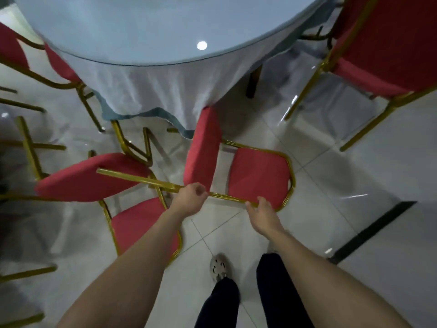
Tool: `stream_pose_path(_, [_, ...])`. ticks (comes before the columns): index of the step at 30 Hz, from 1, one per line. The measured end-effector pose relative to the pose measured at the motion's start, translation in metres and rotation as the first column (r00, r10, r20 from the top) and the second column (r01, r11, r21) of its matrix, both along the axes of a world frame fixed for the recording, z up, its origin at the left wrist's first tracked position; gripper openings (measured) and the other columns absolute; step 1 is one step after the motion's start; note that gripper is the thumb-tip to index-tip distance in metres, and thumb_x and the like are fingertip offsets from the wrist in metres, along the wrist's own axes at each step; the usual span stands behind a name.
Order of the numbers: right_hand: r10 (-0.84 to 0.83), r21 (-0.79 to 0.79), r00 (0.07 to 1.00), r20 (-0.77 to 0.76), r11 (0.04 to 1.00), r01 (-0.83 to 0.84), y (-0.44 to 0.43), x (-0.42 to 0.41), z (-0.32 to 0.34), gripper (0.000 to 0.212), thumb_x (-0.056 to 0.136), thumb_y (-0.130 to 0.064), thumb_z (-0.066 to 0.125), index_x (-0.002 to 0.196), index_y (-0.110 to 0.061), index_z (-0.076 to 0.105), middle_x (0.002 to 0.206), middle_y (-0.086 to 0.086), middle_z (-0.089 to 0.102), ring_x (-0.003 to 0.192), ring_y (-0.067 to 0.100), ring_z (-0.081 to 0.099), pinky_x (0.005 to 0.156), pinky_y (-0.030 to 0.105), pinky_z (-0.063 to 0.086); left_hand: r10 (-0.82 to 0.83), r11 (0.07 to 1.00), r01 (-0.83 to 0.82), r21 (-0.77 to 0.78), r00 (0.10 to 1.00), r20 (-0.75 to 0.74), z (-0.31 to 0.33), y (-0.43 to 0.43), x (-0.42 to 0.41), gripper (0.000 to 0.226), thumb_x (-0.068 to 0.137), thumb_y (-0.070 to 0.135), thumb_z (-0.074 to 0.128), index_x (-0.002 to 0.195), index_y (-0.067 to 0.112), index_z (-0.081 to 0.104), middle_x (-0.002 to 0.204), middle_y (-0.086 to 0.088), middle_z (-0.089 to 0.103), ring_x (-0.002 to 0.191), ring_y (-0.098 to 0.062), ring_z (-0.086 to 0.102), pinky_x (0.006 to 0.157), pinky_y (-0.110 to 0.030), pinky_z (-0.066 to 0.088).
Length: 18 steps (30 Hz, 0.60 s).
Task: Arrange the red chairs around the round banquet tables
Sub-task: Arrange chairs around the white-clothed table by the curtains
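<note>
Gold tubing frames the red banquet chair (260,178) that both hands hold, tipped over on its side just off the round banquet table (142,24). Its padded seat stands on edge with the top end touching the hem of the pale tablecloth (153,91), and its backrest faces up toward the camera. The left hand (190,200) is closed tight round the gold rail where the seat meets the back. The right hand (263,213) hooks its fingers over the rail along the near edge of the backrest, thumb on the tube.

A second red chair (94,178) sits just left of the held one, its gold frame crossing the rail that the left hand grips. A third red chair (383,48) stands by the table's right side, and a fourth red chair (59,65) is pushed against the cloth at the upper left. Below the arms, a pale shoe (218,266) rests on the glossy tiled floor (354,174). Motion blur softens the frame.
</note>
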State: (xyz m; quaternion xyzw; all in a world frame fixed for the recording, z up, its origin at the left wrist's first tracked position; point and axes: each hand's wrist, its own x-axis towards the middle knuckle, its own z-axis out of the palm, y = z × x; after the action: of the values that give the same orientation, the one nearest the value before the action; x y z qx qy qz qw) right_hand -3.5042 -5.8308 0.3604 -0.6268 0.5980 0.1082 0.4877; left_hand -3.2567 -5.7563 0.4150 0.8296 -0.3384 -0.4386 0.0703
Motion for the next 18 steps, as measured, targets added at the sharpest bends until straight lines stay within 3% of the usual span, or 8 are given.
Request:
stream_pose_path(5, [-0.156, 0.044, 0.988, -0.02, 0.987, 0.156, -0.051, -0.069, -0.064, 0.072, 0.109, -0.058, 0.046, 0.162, -0.011, 0.032, 0.159, 0.017, 0.041, 0.14, 0.035, 0.05, 0.115, 0.045, 0.043, -0.113, 0.993, 0.115, 0.038, 0.993, -0.031, -0.065, -0.081, -0.06, 0.035, 0.104, 0.037, 0.064, 0.133, 0.02, 0.072, 0.129, -0.002, 0.075, 0.122, -0.024, 0.068, 0.104, -0.035, 0.052])
stream_pose_path(10, [-0.255, 0.078, 0.963, -0.085, 0.962, 0.262, -0.108, -0.137, -0.173, 0.077, 0.106, -0.064, 0.05, 0.161, -0.012, 0.034, 0.154, 0.015, 0.044, 0.136, 0.036, 0.053, 0.112, 0.046, 0.046, -0.145, 0.986, 0.152, 0.073, 0.985, -0.095, -0.18, -0.152, -0.119, 0.04, 0.104, 0.039, 0.065, 0.135, 0.014, 0.069, 0.133, -0.006, 0.073, 0.122, -0.025, 0.068, 0.105, -0.038, 0.053])
stream_pose_path(14, [-0.314, 0.054, 0.939, -0.137, 0.945, 0.324, -0.144, -0.168, -0.288, 0.08, 0.106, -0.064, 0.048, 0.165, -0.014, 0.026, 0.158, 0.016, 0.04, 0.136, 0.036, 0.054, 0.111, 0.046, 0.047, -0.162, 0.981, 0.169, 0.097, 0.984, -0.079, -0.304, -0.19, -0.142, 0.065, 0.099, 0.055, 0.069, 0.15, 0.018, 0.057, 0.149, -0.012, 0.062, 0.134, -0.029, 0.06, 0.111, -0.042, 0.051])
stream_pose_path(18, [-0.383, -0.044, 0.912, -0.148, 0.924, 0.381, -0.178, -0.17, -0.414, 0.08, 0.109, -0.054, 0.049, 0.17, -0.022, 0.007, 0.162, 0.019, 0.03, 0.132, 0.044, 0.057, 0.107, 0.052, 0.05, -0.14, 0.974, 0.132, 0.182, 0.99, 0.03, -0.438, -0.217, -0.128, 0.103, 0.081, 0.081, 0.071, 0.166, 0.04, 0.03, 0.168, -0.021, 0.029, 0.153, -0.042, 0.036, 0.124, -0.053, 0.038])
